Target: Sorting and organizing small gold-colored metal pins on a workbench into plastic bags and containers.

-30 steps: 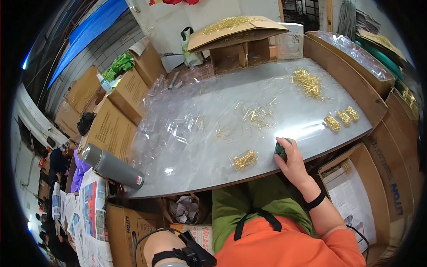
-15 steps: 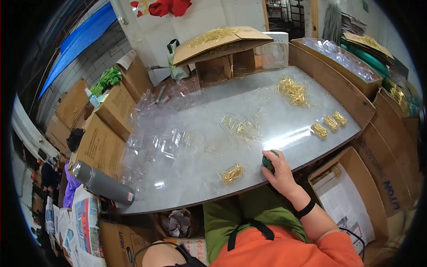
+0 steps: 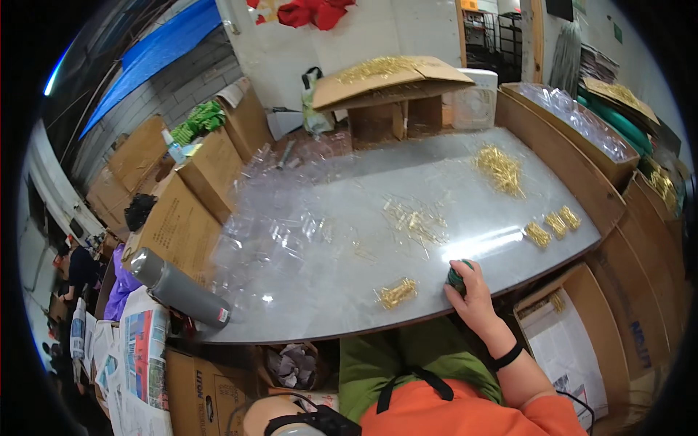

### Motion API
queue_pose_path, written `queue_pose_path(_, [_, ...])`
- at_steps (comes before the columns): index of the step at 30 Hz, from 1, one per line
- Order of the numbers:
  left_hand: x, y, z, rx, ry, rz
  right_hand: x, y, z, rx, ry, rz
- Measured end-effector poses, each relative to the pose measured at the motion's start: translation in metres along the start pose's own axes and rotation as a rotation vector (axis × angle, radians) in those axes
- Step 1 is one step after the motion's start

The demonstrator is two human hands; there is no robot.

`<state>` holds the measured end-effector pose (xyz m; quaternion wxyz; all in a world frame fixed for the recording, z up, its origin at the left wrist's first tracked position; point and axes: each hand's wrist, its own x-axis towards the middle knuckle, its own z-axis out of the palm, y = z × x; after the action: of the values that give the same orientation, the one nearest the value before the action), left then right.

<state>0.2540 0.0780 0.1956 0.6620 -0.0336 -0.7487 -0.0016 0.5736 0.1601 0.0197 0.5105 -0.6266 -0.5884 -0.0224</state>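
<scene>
My right hand (image 3: 472, 294) is at the near edge of the grey tabletop (image 3: 334, 305), fingers curled round a small dark green round object (image 3: 458, 277). Most of that object is hidden by my fingers and palm, so I cannot make out its kind. To its left, by the table's front edge, lies a bundle of gold-coloured pins (image 3: 397, 293). A loose scatter of similar pins (image 3: 418, 221) lies farther off. Three small bundles (image 3: 557, 224) sit in a row at the right, and a bigger heap (image 3: 499, 171) lies behind them. My left hand is outside the picture.
Clear plastic pieces (image 3: 280, 218) cover the table's left side. A grey flask (image 3: 182, 287) leans at the left front corner. Cardboard boxes (image 3: 171, 229) line the left, and a cardboard shelf (image 3: 392, 98) stands at the back. An open carton (image 3: 574, 341) is below the right edge.
The view has shifted, so the table and everything on it appear farther right. My right hand keeps its hold on the green object at about the same table spot.
</scene>
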Motion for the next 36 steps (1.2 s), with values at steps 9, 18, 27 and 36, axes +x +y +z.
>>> queue_pose_path(9, [-0.003,0.043,-0.022,-0.228,-0.121,-0.248,0.002,0.006,0.000,-0.031,0.037,-0.075])
queue_pose_path(18, [0.025,0.052,-0.030,-0.273,-0.023,-0.088,-0.002,0.003,0.007,0.005,0.019,-0.012])
queue_pose_path(27, [0.004,0.058,-0.028,-0.217,-0.059,-0.222,0.003,0.006,0.006,-0.034,0.059,-0.075])
queue_pose_path(36, [-0.002,0.072,-0.027,-0.290,0.045,-0.195,-0.004,0.020,0.004,-0.064,0.068,-0.055])
